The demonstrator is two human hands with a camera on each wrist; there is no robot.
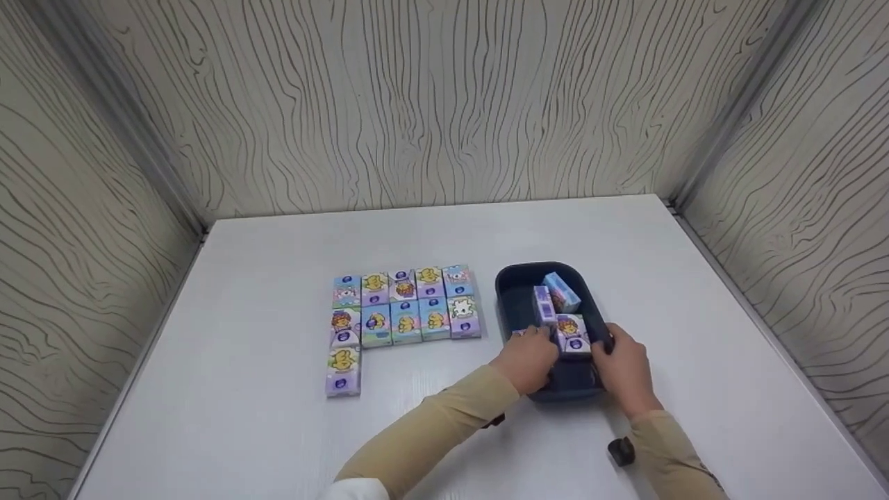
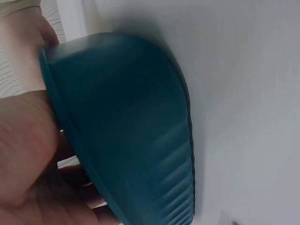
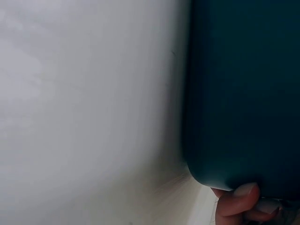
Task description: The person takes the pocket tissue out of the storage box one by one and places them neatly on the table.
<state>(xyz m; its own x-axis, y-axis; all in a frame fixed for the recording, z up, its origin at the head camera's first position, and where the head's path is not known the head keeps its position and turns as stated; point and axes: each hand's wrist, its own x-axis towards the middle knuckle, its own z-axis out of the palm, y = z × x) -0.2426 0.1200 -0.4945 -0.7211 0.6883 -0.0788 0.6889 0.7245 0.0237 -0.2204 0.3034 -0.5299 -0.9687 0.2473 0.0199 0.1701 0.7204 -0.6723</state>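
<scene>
A dark blue-green plastic tray (image 1: pixel 510 298) with rounded corners stands on the table, right of centre. Inside it lie several small cartoon-printed boxes, among them a purple-white box (image 1: pixel 574 333), a box on edge (image 1: pixel 544 304) and a blue one (image 1: pixel 562 292) at the back. My left hand (image 1: pixel 529 361) reaches over the tray's left side, its fingers down among the boxes; a box partly shows beside them. I cannot tell whether those fingers hold one. With thumb and fingers, my right hand (image 1: pixel 627 368) grips the right rim. The left wrist view shows the tray's outer wall (image 2: pixel 122 117).
Left of the tray, similar boxes lie flat side by side: two rows, and a single box (image 1: pixel 343 371) below the left end. Dark wrist-worn gear (image 1: pixel 621 451) shows by the right forearm. Patterned panels (image 1: pixel 417 104) enclose the white table (image 1: pixel 264 278) at the back and sides.
</scene>
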